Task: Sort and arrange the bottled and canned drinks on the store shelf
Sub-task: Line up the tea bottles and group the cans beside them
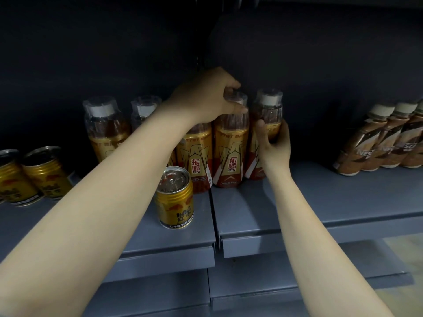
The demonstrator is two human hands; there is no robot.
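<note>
From the head camera, a row of gold-and-red energy drink bottles stands upright on the grey shelf (343,202), each with its long axis vertical and its white cap up.

The left hand (206,97) comes from above and curls round the capped neck of the middle bottle (231,154). Its thumb lies on the near side of the neck and its fingers wrap over the top and far side, so the cap sits inside the grip. This bottle's label faces the camera.

The right hand (273,143) holds the end bottle (266,120) just to the right, touching its neighbour. The thumb presses the near face of the body below the shoulder and the fingers curl round the right side. The cap stands clear above the hand.

Another like bottle (199,165) stands left of the gripped one, partly behind the left forearm, and two more (104,131) stand further back left.

A gold Red Bull can (175,197) stands upright in front of the row, apart from both hands. Two similar cans (45,172) stand at far left. A line of brown Nescafé bottles (380,143) stands at far right, well apart.
</note>
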